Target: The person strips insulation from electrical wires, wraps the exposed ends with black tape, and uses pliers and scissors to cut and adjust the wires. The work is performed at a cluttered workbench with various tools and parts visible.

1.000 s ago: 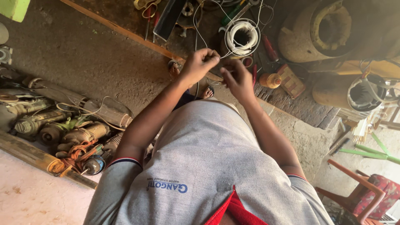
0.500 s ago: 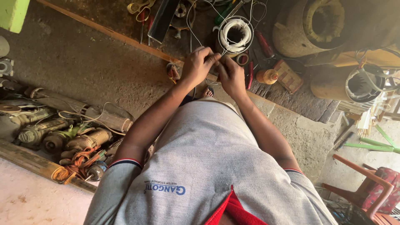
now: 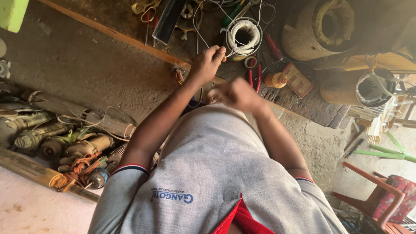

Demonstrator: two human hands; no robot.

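Note:
My left hand point(image 3: 209, 61) reaches out over a cluttered workbench point(image 3: 312, 102) and pinches a thin white wire point(image 3: 229, 54). That wire leads to a white wire coil point(image 3: 242, 37) just beyond the fingertips. My right hand point(image 3: 236, 93) is pulled in closer to my chest; it is motion-blurred, its fingers are closed, and a thin strand appears to run into it. My grey shirt fills the lower middle of the view.
Red-handled pliers point(image 3: 255, 77) and a small orange spool point(image 3: 277, 80) lie right of my hands. A big round stator housing point(image 3: 323, 26) stands at the top right. Old motors with copper windings point(image 3: 78, 149) line the floor on the left. A red chair point(image 3: 381, 195) is at the lower right.
Both hands were together by the coil. The right hand has since drawn back toward my chest while the left stayed near the coil.

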